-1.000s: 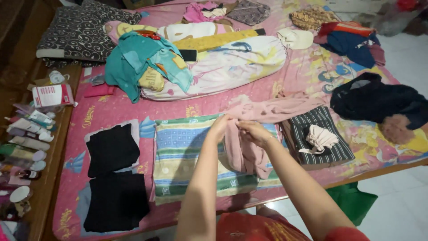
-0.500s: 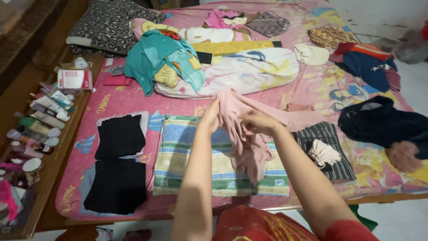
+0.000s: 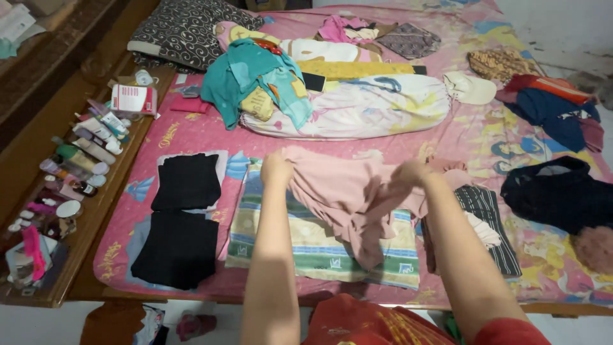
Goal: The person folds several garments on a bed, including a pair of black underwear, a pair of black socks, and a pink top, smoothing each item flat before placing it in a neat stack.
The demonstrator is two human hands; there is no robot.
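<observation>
Two hands are shown closed on one dusty-pink soft cloth garment [image 3: 348, 198], which is held spread above the bed. The left hand [image 3: 276, 169] is clenched on the garment's left upper corner, and the right hand [image 3: 412, 172] is clenched on its right upper corner; the two are set well apart. The garment's long axis therefore runs from left to right between the hands, and its loose lower part hangs down toward the person. It is held over the folded striped green, blue and yellow cloth [image 3: 319, 246], which lies flat on the pink printed bed sheet [image 3: 191, 131]. A folded black cloth [image 3: 182, 220] is seen to the left, a folded dark striped cloth [image 3: 488, 217] to the right. Neither hand is clearly nearer the garment: both grip it.
</observation>
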